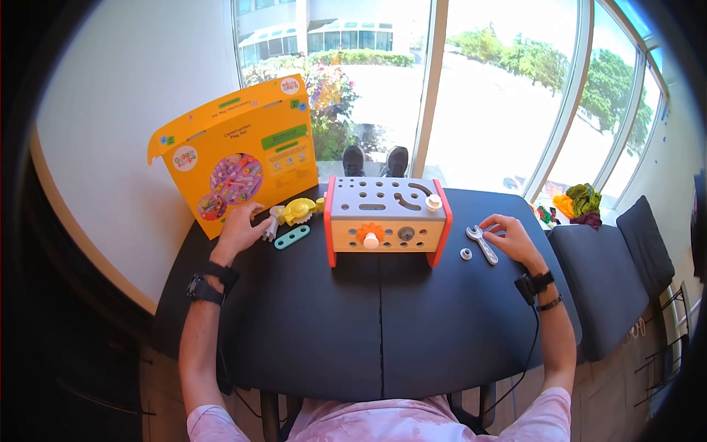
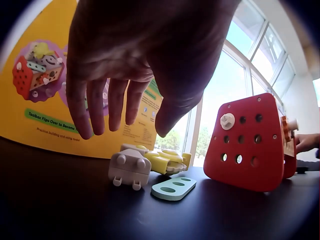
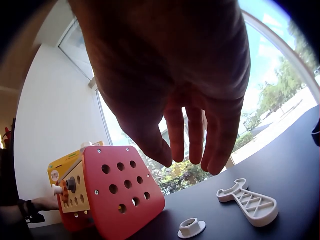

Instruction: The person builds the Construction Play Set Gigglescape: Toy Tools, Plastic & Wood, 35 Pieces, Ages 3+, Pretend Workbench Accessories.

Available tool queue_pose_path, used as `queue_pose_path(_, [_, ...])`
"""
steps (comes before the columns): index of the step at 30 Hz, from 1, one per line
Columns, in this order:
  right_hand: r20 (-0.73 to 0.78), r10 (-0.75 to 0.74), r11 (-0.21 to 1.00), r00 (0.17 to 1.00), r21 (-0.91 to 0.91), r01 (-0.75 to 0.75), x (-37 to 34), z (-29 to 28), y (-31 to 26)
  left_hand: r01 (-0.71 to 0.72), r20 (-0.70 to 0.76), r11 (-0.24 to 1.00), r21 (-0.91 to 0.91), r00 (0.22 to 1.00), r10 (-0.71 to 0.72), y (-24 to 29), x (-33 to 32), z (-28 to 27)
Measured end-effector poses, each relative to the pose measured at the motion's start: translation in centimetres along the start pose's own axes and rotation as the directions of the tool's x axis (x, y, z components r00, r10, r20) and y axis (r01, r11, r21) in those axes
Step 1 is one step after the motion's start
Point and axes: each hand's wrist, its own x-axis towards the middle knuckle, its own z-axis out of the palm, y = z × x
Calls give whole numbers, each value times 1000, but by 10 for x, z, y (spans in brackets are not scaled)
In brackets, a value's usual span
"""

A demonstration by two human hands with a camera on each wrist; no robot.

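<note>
A toy wrench (image 1: 484,247) is seen on the desk (image 1: 309,317), near four o'clock from the toolbox (image 1: 389,227), with a white nut (image 1: 465,254) just beside it. The right hand (image 1: 513,239) is held relaxed above, fingers loosely bent. Around nine o'clock, the left hand (image 1: 239,230) is held likewise over a grey piece (image 2: 129,167), near a yellow toy (image 1: 298,211) and green strip (image 1: 292,237); at ten, a yellow box (image 1: 250,147) is propped.

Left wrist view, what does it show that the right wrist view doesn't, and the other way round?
Only the left wrist view: the teal strip, yellow piece and pale grey piece.
Only the right wrist view: the white wrench and white nut.
Both: the red-sided toolbox, orange carton, dark table, left hand and right hand.
</note>
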Motion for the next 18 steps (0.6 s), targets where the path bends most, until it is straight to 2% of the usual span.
queue_pose_path(3, [7, -4, 1000, 1000, -11, 4, -1, 0, 5, -4, 2, 1000, 10, 1000, 4, 8, -1, 1])
queue_pose_path(6, [11, -18, 1000, 1000, -4, 18, -1, 2, 12, -100, -59, 993, 68, 993, 104, -5, 1, 11])
queue_pose_path(12, [23, 4, 1000, 1000, -1, -4, 0, 5, 21, -152, -62, 985, 83, 986, 158, 2, -1, 10])
queue_pose_path(15, [35, 13, 1000, 999, -5, -13, 2, 8, 23, -69, 6, 993, 93, 998, 69, 8, -2, 7])
queue_pose_path(18, [44, 19, 999, 999, -28, -17, 1, 9, 23, -74, 18, 993, 89, 997, 72, 7, -2, 9])
